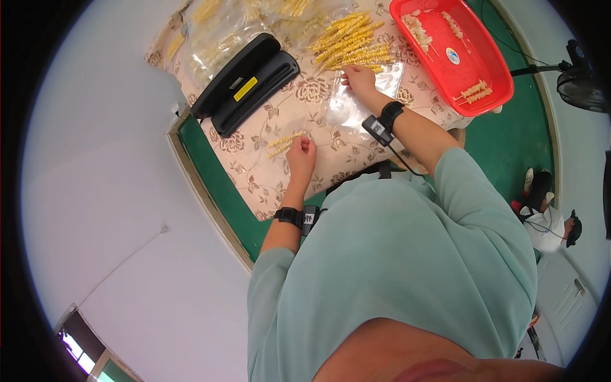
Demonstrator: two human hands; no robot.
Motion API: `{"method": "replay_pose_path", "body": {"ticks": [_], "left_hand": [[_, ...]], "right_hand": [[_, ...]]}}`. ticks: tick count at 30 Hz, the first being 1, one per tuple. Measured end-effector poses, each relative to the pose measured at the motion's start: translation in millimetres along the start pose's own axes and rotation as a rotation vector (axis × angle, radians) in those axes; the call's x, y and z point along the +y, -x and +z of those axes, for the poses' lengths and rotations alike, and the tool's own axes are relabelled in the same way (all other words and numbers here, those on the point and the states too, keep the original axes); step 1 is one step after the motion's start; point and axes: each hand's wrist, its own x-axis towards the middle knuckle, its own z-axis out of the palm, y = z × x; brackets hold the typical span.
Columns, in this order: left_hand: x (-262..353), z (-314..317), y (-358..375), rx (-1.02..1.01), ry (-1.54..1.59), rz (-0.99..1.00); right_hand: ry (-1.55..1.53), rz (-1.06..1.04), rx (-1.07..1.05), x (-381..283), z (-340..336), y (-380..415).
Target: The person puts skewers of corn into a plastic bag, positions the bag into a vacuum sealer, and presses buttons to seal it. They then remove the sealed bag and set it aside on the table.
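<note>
My left hand [301,158] is closed at the near end of two yellow skewers [284,144] that lie on the flowered cloth, in or under clear plastic; its fingers look pinched, but what they hold is too small to tell. Further right, my right hand [358,80] has its fingers closed at the lower edge of a pile of yellow skewers [350,42]. A clear plastic bag [351,109] lies beneath that hand and reaches toward the table's near edge. Whether a skewer is between the right fingertips is hidden.
An open black case [254,83] with a yellow label lies left of the pile. Plastic bags of skewers [219,44] are behind it. A red basket [472,63] holding several pale skewers is at the right. A fan [580,79] and another person [544,219] are further right.
</note>
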Motion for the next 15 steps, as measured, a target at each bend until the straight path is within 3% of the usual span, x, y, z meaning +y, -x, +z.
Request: {"method": "replay_pose_path", "body": {"ticks": [1,2,4,15], "left_hand": [[-1,0,0,-0.001,0.000,0.002],[-2,1,0,-0.003,0.003,0.001],[0,0,-2,-0.007,0.004,0.007],[-4,2,-4,0.008,-0.007,0.066]], "right_hand": [[-0.180,0.090,0.014,-1,1,-6],[-0.184,0.088,0.016,-2,1,-12],[-0.187,0.278,0.044,-7,0,-19],[-0.327,0.217,0.169,-15,20,-13]]}}
